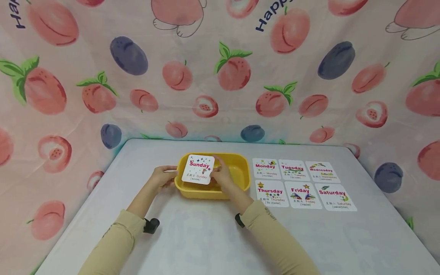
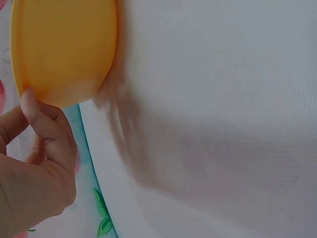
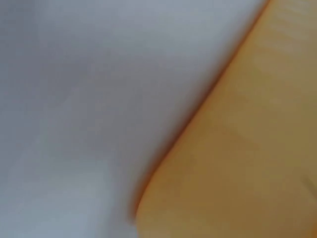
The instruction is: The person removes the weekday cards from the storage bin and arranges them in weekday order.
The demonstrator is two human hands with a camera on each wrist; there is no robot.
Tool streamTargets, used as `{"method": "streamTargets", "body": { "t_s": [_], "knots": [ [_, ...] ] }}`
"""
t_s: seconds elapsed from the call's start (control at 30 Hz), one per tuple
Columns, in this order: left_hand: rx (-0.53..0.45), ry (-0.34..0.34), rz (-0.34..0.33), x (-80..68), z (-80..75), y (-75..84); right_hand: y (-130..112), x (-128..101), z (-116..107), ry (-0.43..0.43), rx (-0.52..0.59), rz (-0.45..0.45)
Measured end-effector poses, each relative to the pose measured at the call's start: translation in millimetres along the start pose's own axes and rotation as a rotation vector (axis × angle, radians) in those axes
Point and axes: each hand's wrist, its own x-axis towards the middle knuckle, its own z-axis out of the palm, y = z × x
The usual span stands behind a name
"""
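The left hand (image 1: 164,176) grips the left rim of the yellow tub (image 1: 240,173), near the middle of the tabletop (image 1: 206,236). The right hand (image 1: 221,175) pinches the "Sunday" card (image 1: 198,169) over the tub. Best to keep the tub steady and lift the card flat. Right of the tub lie six cards (image 1: 302,184), "Monday" to "Saturday".

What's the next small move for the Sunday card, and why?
Probably carry the Sunday card right and lay it on the bare table beside Saturday. The right hand pinches it above the yellow tub, the left hand steadies the tub's end, and Monday to Saturday already lie in two rows of three.
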Motion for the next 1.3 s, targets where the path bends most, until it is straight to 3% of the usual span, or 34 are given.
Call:
{"method": "streamTargets", "body": {
  "t_s": [0.43, 0.73, 1.07, 1.3],
  "knots": [
    [0.027, -0.007, 0.006, -4.7, 1.7, 4.0, -15.9, -13.2, -28.6, -0.001, 0.019, -0.004],
    [0.007, -0.021, 0.004, -4.8, 1.0, 3.2, -24.5, -38.9, -53.5, -0.061, 0.052, -0.022],
    [-0.004, -0.016, -0.025, -4.6, 1.1, 1.7, -18.8, -81.1, -93.5, -0.157, -0.054, -0.021],
    [-0.003, -0.019, 0.01, -6.9, 0.4, 0.7, -3.0, -110.5, -121.3, -0.146, -0.161, 0.045]
  ]
}}
